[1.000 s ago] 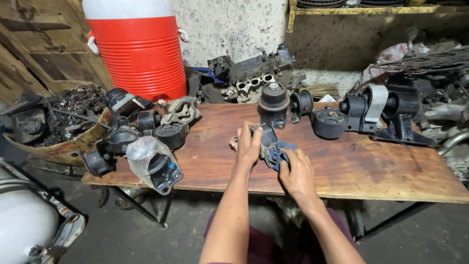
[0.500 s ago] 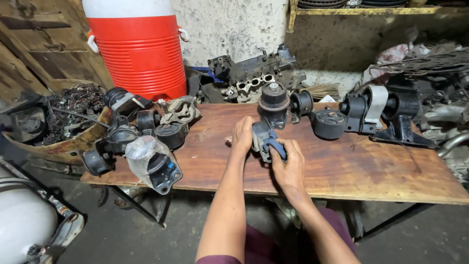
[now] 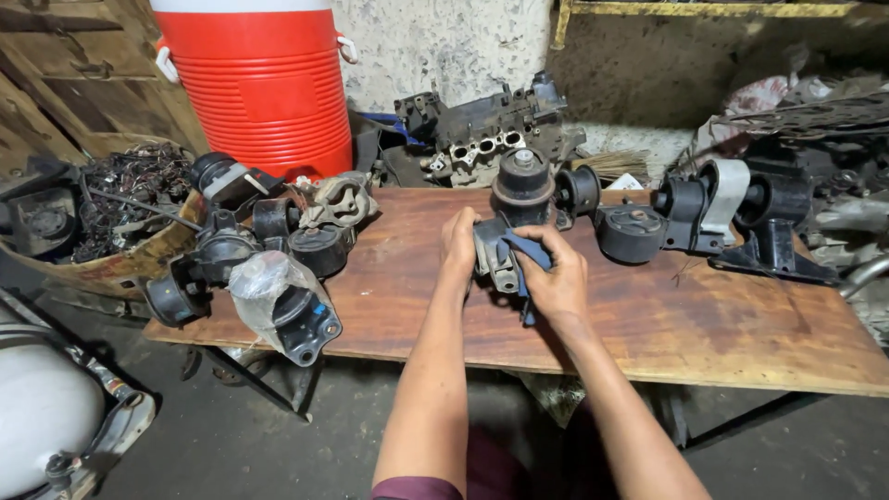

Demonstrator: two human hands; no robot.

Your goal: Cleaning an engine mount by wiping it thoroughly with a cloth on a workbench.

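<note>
Engine mount (image 3: 497, 252), metal bracket with rubber bushing, mid-board toward the back edge of the wooden table (image 3: 704, 324): probably heavy, rigid, greasy; left hand (image 3: 459, 243) fingers clasp its side, right hand (image 3: 557, 275) presses blue rag (image 3: 526, 248) against it.

I'm looking at a car repair workshop: greasy engine mounts (image 3: 639, 231) crowd a worn wooden bench (image 3: 704, 324), cylinder head (image 3: 482, 139) behind.

Dim, even workshop light from above, soft shadows under the counter (image 3: 704, 324), dark upper right corner, sharp centre, slight wide-angle bending at edges
</note>
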